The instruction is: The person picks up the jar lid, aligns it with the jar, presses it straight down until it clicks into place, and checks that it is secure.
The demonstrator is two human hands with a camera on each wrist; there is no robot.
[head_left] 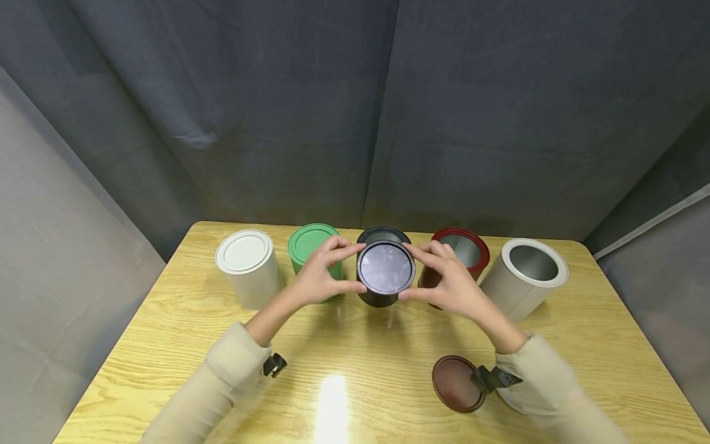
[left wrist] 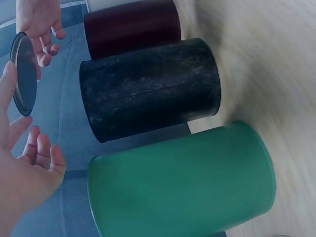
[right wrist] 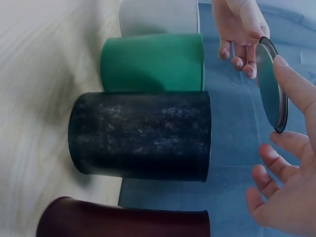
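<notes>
Both hands hold a round black lid (head_left: 386, 267) by its edges, clear above the open black can (head_left: 379, 298). My left hand (head_left: 322, 275) pinches its left edge between thumb and forefinger; my right hand (head_left: 448, 279) pinches the right edge likewise. In both wrist views the lid (left wrist: 24, 74) hangs apart from the can's rim (right wrist: 209, 136), with the other fingers loosely bent. Left of the black can stands a green can (head_left: 312, 243) with its lid on. To its right is an open dark red can (head_left: 481, 246).
A lidded white can (head_left: 252, 280) stands at the far left, an open white can (head_left: 513, 290) at the far right. On the table (head_left: 222, 382) near my right forearm lies a dark red lid (head_left: 456, 385); a pale lid is partly hidden under the sleeve. Grey curtains (head_left: 288, 123) hang behind.
</notes>
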